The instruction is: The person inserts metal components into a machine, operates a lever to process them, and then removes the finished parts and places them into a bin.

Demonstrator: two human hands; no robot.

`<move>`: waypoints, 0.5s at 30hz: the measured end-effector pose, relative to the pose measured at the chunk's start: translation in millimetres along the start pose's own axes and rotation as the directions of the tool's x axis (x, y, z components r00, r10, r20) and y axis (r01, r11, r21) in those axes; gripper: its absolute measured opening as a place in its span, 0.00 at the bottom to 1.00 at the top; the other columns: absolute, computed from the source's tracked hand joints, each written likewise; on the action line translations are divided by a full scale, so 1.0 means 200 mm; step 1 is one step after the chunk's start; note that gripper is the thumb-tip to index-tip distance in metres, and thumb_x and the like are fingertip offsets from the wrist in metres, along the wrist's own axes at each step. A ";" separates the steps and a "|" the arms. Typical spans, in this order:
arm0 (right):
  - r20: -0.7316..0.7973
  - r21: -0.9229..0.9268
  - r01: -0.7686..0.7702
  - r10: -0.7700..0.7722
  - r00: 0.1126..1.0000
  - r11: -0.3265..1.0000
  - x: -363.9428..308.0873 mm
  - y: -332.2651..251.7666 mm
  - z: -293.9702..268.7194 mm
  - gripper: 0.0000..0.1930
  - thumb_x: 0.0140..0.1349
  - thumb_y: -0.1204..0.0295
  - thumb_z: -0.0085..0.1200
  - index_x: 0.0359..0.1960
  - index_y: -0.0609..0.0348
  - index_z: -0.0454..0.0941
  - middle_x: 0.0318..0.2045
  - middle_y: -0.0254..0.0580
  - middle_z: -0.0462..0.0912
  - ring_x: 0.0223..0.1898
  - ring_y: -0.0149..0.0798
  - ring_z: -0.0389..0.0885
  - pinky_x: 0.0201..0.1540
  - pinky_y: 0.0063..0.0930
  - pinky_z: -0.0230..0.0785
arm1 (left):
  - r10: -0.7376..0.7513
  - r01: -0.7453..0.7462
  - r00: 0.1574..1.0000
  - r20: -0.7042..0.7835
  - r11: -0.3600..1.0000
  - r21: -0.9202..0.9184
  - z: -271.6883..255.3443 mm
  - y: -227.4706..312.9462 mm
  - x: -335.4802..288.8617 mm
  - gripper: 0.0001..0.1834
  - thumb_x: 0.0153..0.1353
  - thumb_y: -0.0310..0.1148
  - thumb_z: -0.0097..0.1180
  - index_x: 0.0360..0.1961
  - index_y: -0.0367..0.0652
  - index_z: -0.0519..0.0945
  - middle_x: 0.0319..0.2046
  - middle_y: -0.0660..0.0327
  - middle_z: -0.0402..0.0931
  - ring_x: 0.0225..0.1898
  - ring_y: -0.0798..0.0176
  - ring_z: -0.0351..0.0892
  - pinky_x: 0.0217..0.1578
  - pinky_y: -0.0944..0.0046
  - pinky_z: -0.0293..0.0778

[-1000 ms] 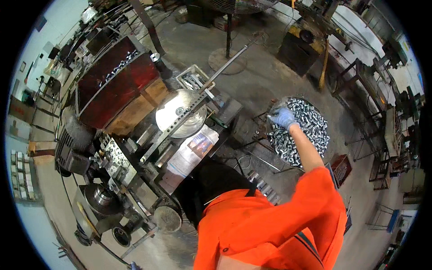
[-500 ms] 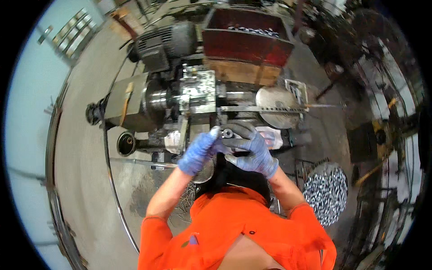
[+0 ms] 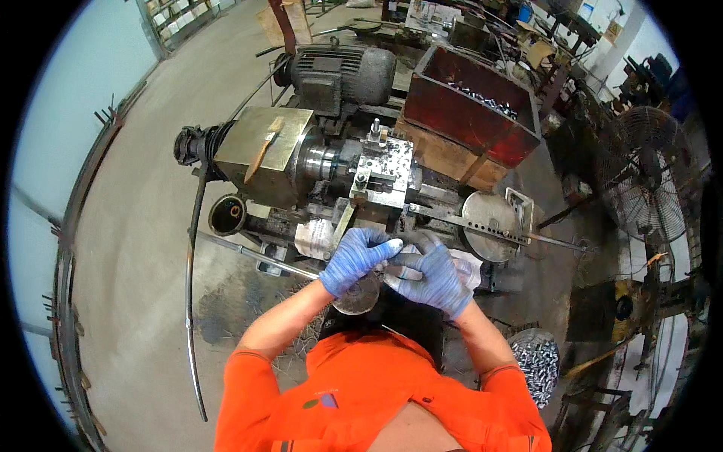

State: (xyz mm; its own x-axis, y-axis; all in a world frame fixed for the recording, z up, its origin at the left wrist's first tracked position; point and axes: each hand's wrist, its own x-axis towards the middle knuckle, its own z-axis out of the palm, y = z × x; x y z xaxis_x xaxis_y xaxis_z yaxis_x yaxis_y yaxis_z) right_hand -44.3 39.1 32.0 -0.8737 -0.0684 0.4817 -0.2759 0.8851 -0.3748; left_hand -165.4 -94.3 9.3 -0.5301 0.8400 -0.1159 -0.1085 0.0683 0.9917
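Observation:
My left hand, in a blue knit glove, is closed, its fingertips pressed against those of my right hand. My right hand wears a matching glove, darkened at the fingers, which curl round a small metal ring. Now the fingers hide most of that ring; its round face with a hole showed a moment before. Both hands are in front of my chest, at the near side of a lathe-like machine. Just beyond them is its metal tool block. A flat bar with a row of holes runs off to the right.
A wooden-handled brush lies on the machine's housing. Behind are a motor and a red bin of metal parts. A round container of shiny parts stands by my right elbow. A fan is farther right.
The view has shifted, so the machine appears farther right. My fingers have closed over the ring, which was plainly visible between my hands before.

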 end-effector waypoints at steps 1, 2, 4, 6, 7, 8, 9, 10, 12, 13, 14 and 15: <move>0.038 0.021 -0.018 0.017 0.999 1.000 0.02 0.00 -0.01 0.14 0.43 0.58 0.63 0.29 0.50 0.82 0.39 0.47 0.76 0.44 0.50 0.72 0.48 0.41 0.65 | 0.005 -0.005 1.000 0.016 0.999 0.052 -0.02 -0.01 0.00 0.14 0.56 0.39 0.58 0.32 0.36 0.80 0.22 0.67 0.76 0.23 0.76 0.70 0.25 0.73 0.67; 0.076 0.041 -0.037 0.034 0.997 0.998 0.05 -0.01 -0.03 0.13 0.43 0.58 0.62 0.28 0.50 0.82 0.38 0.46 0.76 0.44 0.50 0.72 0.48 0.40 0.64 | 0.008 -0.011 0.999 0.031 0.995 0.103 -0.05 -0.02 0.01 0.14 0.56 0.39 0.58 0.33 0.36 0.80 0.22 0.66 0.76 0.24 0.75 0.71 0.26 0.73 0.67; 0.147 0.062 -0.060 0.051 0.988 0.996 0.10 -0.01 -0.04 0.13 0.44 0.57 0.61 0.27 0.49 0.82 0.37 0.46 0.77 0.45 0.49 0.72 0.49 0.39 0.64 | -0.005 -0.002 0.999 0.048 0.989 0.151 -0.09 0.01 0.00 0.15 0.56 0.39 0.58 0.34 0.37 0.80 0.22 0.65 0.76 0.25 0.75 0.72 0.27 0.72 0.68; 0.212 0.065 -0.066 0.051 0.976 0.996 0.16 -0.01 -0.02 0.13 0.44 0.55 0.61 0.26 0.49 0.82 0.36 0.46 0.78 0.45 0.48 0.72 0.51 0.38 0.63 | -0.037 0.029 0.998 0.051 0.989 0.144 -0.14 0.08 -0.01 0.15 0.56 0.39 0.57 0.36 0.37 0.80 0.23 0.64 0.77 0.26 0.74 0.72 0.28 0.72 0.70; 0.219 0.044 -0.041 0.031 0.975 0.998 0.19 -0.01 -0.01 0.14 0.44 0.55 0.60 0.26 0.49 0.82 0.37 0.46 0.78 0.45 0.48 0.73 0.51 0.38 0.63 | 0.011 -0.017 0.999 0.034 0.984 0.176 -0.18 0.08 -0.01 0.16 0.57 0.40 0.56 0.37 0.36 0.80 0.24 0.63 0.77 0.26 0.73 0.73 0.28 0.71 0.70; 0.223 0.021 -0.018 0.013 0.975 1.000 0.22 0.00 0.00 0.14 0.44 0.54 0.60 0.26 0.49 0.82 0.38 0.46 0.78 0.45 0.48 0.73 0.51 0.38 0.63 | 0.059 -0.062 0.998 0.021 0.976 0.209 -0.25 0.09 -0.01 0.18 0.57 0.42 0.55 0.38 0.36 0.79 0.25 0.63 0.77 0.27 0.72 0.74 0.29 0.70 0.71; 0.229 0.000 0.006 -0.006 0.973 1.000 0.26 0.00 0.01 0.15 0.45 0.53 0.60 0.26 0.50 0.82 0.39 0.46 0.78 0.45 0.48 0.73 0.51 0.38 0.63 | 0.107 -0.106 0.994 0.008 0.964 0.243 -0.31 0.09 -0.02 0.19 0.57 0.43 0.55 0.39 0.36 0.79 0.26 0.62 0.77 0.27 0.72 0.74 0.29 0.69 0.71; 0.273 -0.054 -0.007 0.021 0.962 0.999 0.32 -0.02 -0.02 0.18 0.47 0.50 0.58 0.28 0.52 0.82 0.42 0.47 0.78 0.47 0.48 0.72 0.53 0.38 0.62 | 0.098 -0.089 0.994 -0.039 0.976 0.199 -0.40 0.11 -0.05 0.19 0.58 0.43 0.54 0.40 0.36 0.79 0.27 0.61 0.78 0.28 0.71 0.75 0.30 0.69 0.71; 0.265 -0.050 -0.017 0.029 0.964 0.999 0.42 0.05 0.05 0.21 0.49 0.48 0.55 0.31 0.51 0.83 0.44 0.47 0.77 0.49 0.49 0.71 0.54 0.39 0.61 | 0.140 -0.087 0.976 -0.167 0.953 0.290 -0.58 0.20 -0.17 0.19 0.59 0.42 0.53 0.41 0.36 0.78 0.28 0.59 0.78 0.29 0.70 0.76 0.32 0.68 0.72; 0.261 -0.045 -0.021 0.032 0.965 0.999 0.48 0.08 0.07 0.22 0.50 0.46 0.54 0.32 0.51 0.83 0.46 0.47 0.77 0.50 0.50 0.70 0.54 0.40 0.61 | 0.201 -0.083 0.948 -0.245 0.903 0.421 -0.69 0.23 -0.24 0.18 0.59 0.41 0.52 0.41 0.36 0.78 0.28 0.58 0.78 0.29 0.70 0.76 0.32 0.69 0.72; 0.245 -0.143 -0.023 0.058 0.968 0.989 0.56 0.08 0.09 0.20 0.49 0.48 0.55 0.32 0.49 0.83 0.46 0.46 0.77 0.51 0.49 0.70 0.54 0.40 0.62 | 0.285 -0.059 0.907 -0.309 0.814 0.578 -0.80 0.23 -0.32 0.17 0.58 0.41 0.53 0.40 0.37 0.78 0.28 0.56 0.78 0.29 0.68 0.77 0.32 0.67 0.72; 0.228 -0.235 -0.022 0.078 0.970 0.972 0.64 0.08 0.11 0.18 0.48 0.50 0.57 0.32 0.48 0.83 0.46 0.45 0.77 0.52 0.48 0.69 0.53 0.41 0.63 | 0.376 -0.009 0.855 -0.357 0.699 0.715 -0.91 0.21 -0.42 0.16 0.58 0.40 0.53 0.39 0.38 0.79 0.27 0.55 0.78 0.28 0.65 0.77 0.31 0.66 0.72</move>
State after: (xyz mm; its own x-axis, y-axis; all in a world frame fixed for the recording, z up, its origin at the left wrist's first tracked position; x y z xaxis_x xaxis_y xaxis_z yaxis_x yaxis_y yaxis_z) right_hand -169.1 34.1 70.1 -0.9608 -0.1029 0.2576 -0.1545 0.9697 -0.1891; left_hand -279.5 -260.3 51.3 -0.7942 0.5517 0.2546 0.5306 0.4254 0.7332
